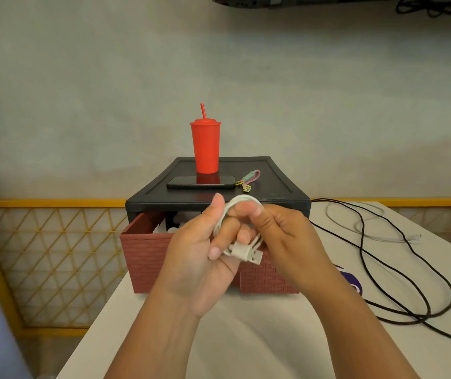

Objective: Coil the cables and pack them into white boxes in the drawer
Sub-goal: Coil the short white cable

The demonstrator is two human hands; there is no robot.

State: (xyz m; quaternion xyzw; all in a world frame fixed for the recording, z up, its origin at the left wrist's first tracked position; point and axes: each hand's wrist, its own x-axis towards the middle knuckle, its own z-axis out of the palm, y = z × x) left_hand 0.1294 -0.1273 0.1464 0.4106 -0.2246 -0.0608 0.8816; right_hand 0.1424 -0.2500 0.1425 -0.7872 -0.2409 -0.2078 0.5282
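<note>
White cable [242, 198], wound into a small coil, is held up in front of the open drawer [142, 255] by both hands. The left hand [199, 258] curls its fingers through the loops, and the right hand [281, 236] pinches the coil from the other side, thumb on top. The USB plug [250, 255] sticks out below the fingers. The reddish woven-pattern drawer is pulled out of a black drawer unit [287, 202] on the tabletop [246, 337], and white boxes [164, 228] show partly inside it. A red cup [206, 146], a phone [201, 182] and a small strap [249, 178] lie on the unit. A black cable [383, 258] and a pale cable [369, 232] sprawl uncoiled on the tabletop to the right.
</note>
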